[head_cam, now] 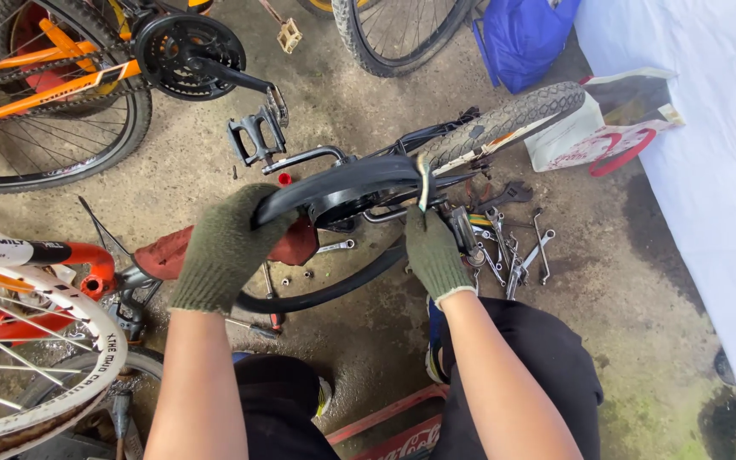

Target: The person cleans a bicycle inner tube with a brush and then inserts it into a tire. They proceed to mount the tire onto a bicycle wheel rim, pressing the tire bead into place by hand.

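Chain guard [347,183], black and curved, sits dead centre of the head view, on a small bike lying on the concrete floor [368,332]. Left hand [223,247], in a green knit glove, is clamped over the guard's 9 o'clock end. Right hand [434,254], same kind of glove, is closed round a thin greenish tool [424,183] standing upright at the guard's 3 o'clock end, can't tell exactly what kind of tool it is.

Small bike's knobby tyre [504,119] runs off toward 2 o'clock from the guard. A loose black tyre [325,294] curves just under the hands at 6 o'clock. Pile of wrenches [513,251] lies on the floor at 3 o'clock, just beside the right hand. Black pedal [253,136] on its crank is at 11 o'clock.

As for containers: a white bag with red handles [594,136] lies at 2 o'clock, mouth open, contents hidden. A blue bag [521,38] is up at 1 o'clock, can't see inside either. Orange bike [53,72] sits at 10 o'clock, white-rimmed wheel [61,358] at 8 o'clock.
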